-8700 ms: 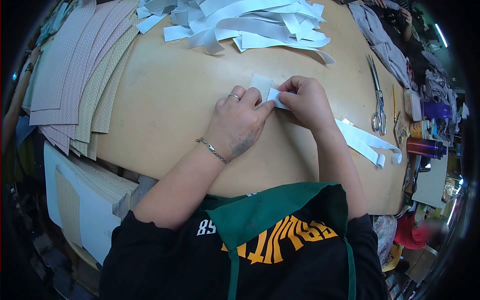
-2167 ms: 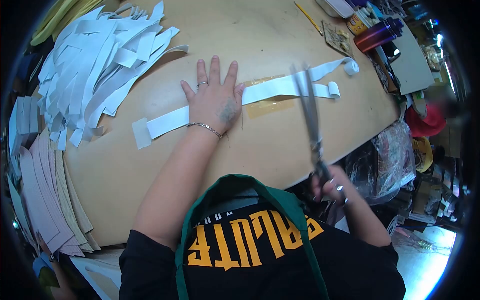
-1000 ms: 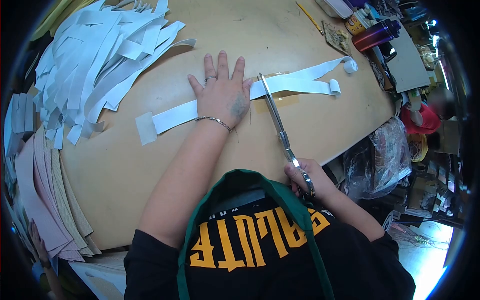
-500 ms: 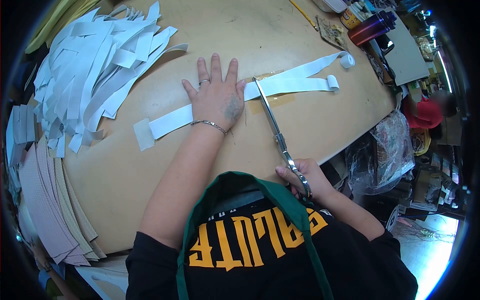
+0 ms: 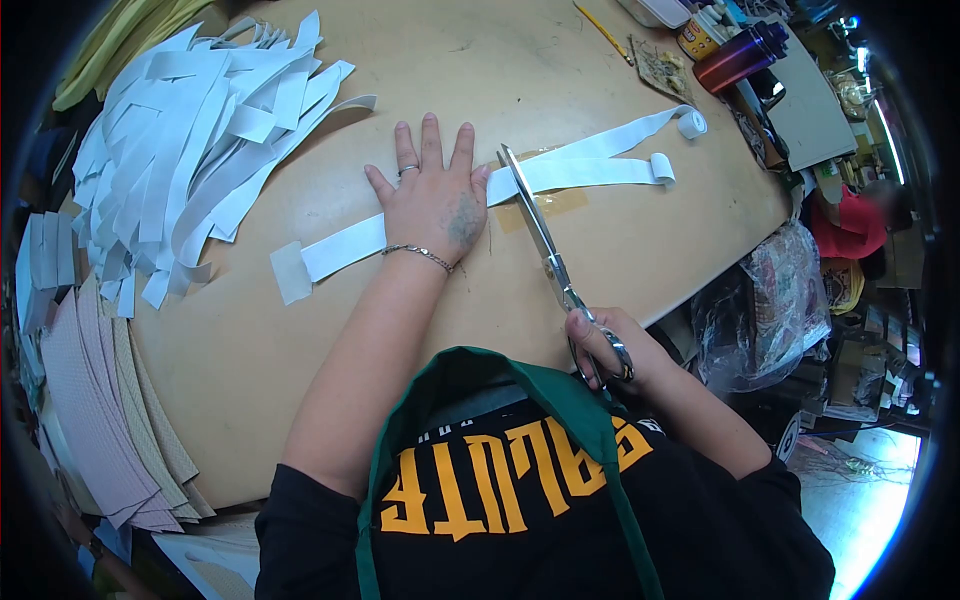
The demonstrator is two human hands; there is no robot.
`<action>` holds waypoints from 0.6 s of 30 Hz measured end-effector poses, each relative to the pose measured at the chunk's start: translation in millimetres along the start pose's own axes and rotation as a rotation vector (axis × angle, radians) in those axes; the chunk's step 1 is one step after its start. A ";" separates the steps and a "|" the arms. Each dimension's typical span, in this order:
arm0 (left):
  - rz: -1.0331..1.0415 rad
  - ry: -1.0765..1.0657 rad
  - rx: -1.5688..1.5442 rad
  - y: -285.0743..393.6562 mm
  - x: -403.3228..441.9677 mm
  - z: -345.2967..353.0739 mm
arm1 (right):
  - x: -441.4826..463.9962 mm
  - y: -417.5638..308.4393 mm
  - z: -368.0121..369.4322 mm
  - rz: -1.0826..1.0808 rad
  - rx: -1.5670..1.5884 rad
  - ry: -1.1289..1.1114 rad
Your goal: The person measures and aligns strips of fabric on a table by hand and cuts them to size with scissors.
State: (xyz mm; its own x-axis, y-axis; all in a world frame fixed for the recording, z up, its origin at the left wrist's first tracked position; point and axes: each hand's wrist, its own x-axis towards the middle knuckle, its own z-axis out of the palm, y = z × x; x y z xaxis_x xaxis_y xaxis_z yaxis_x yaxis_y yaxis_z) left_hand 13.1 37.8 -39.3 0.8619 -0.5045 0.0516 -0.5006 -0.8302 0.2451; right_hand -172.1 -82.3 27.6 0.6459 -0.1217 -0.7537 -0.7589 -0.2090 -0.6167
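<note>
My left hand [image 5: 435, 205] lies flat with fingers spread, pressing a white strip [image 5: 345, 248] onto the table. That strip passes under the palm, and a translucent piece of tape [image 5: 291, 273] covers its left end. Right of the hand, two white strips [image 5: 600, 172] fan out, each with a curled or rolled far end. My right hand [image 5: 610, 345] grips metal scissors [image 5: 540, 225] by the handles. The long blades cross over the strips just right of my left thumb. Brown tape [image 5: 560, 202] sticks to the table beneath the strips.
A big heap of white strips [image 5: 190, 140] covers the upper left. Stacked pink and beige sheets [image 5: 100, 420] lie along the left edge. A pencil [image 5: 603, 32], a purple-red bottle [image 5: 742, 57] and a plastic-wrapped bundle [image 5: 765, 310] are on the right.
The scissor handles have spread further apart in my right hand, and the blade tips have shifted slightly left and up. My left hand stays in place on the strip.
</note>
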 end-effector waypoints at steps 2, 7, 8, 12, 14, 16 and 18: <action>-0.001 -0.007 -0.003 0.3 -0.1 -0.9 | 0.5 0.2 2.3 0.025 0.025 0.020; -0.001 -0.004 -0.004 -0.6 0.5 1.3 | 0.7 -6.1 7.6 0.063 -0.004 0.071; -0.001 -0.003 0.000 -0.7 0.4 1.3 | 0.6 -7.2 7.8 0.069 -0.007 0.072; 0.004 -0.013 -0.007 -0.4 -0.1 -1.0 | 1.2 -1.4 -1.0 0.013 0.091 0.072; 0.011 -0.015 -0.008 -0.9 0.4 -1.3 | -6.0 -2.4 -12.4 -0.084 0.138 0.099; 0.015 -0.026 -0.009 -0.8 -0.3 -2.3 | -13.0 -7.2 -27.4 -0.186 0.157 0.145; 0.022 -0.042 -0.007 0.2 -0.9 -6.3 | -12.2 -15.7 -47.2 -0.298 0.151 0.216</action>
State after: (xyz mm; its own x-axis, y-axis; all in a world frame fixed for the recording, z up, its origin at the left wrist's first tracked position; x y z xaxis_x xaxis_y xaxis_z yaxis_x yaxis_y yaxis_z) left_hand 12.8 39.6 -33.1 0.8467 -0.5319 0.0168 -0.5184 -0.8173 0.2516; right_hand -164.2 -123.3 57.2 0.8300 -0.2820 -0.4813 -0.5287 -0.1226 -0.8399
